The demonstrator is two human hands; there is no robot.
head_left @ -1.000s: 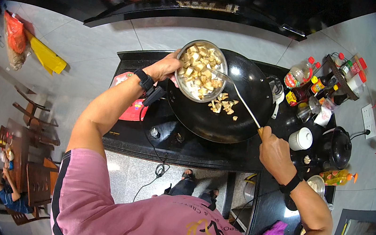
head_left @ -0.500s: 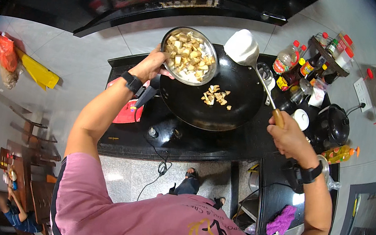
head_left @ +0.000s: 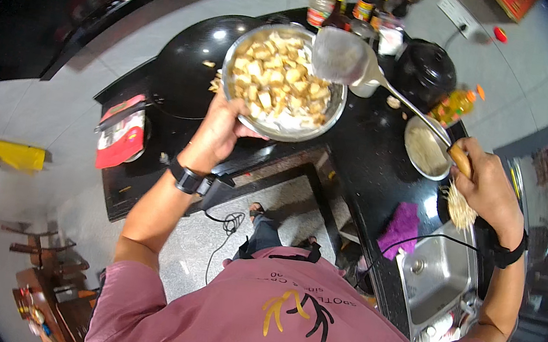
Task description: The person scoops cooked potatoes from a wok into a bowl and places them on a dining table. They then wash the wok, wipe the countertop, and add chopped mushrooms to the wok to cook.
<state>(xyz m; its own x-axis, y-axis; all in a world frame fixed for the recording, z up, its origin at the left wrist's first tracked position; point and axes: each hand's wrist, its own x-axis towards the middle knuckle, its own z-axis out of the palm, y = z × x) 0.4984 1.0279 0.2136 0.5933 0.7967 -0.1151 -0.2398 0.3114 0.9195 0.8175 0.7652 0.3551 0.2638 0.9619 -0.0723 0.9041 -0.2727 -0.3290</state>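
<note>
My left hand [head_left: 217, 132] grips the near left edge of a round metal bowl [head_left: 296, 134], fingers hidden beneath it. Many browned, pale chunks of food [head_left: 276, 78] fill the bowl. It is held up in front of the black wok [head_left: 182, 55] and covers the wok's right part. A few similar pieces show in the wok at the bowl's left edge. My right hand [head_left: 489, 189] is closed around the wooden handle of a wok spatula [head_left: 344, 56]. Its broad metal blade hangs over the bowl's right rim; I cannot tell whether they touch.
Sauce bottles [head_left: 321, 4] and a black pot [head_left: 426, 70] stand at the back. On the right are a white bowl [head_left: 427, 150], a yellow bottle [head_left: 454, 106], a purple cloth [head_left: 402, 226] and a sink [head_left: 440, 276]. A red package [head_left: 120, 133] lies at the left. A cord hangs to the floor.
My view has turned right, toward the sink side. The bowl has moved right relative to the wok and looks larger. The spatula has swung from over the wok's far side to the bowl's right rim.
</note>
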